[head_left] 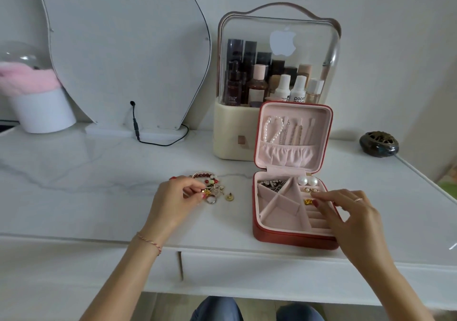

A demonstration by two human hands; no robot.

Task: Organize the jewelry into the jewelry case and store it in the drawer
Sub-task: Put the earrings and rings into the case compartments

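Observation:
A red jewelry case with pink lining stands open on the white tabletop. A pearl strand and chains hang in its lid. Two pearl earrings and a metal chain lie in its tray. My right hand reaches over the tray and pinches a small gold piece at the ring rolls. My left hand pinches a gold piece in the loose jewelry pile, which holds a red bead bracelet, a ring and charms.
A clear cosmetics organizer full of bottles stands behind the case. A curved mirror with a black cable leans at the back left, beside a white pot with pink fluff. A dark round dish sits far right. The closed drawer front lies below.

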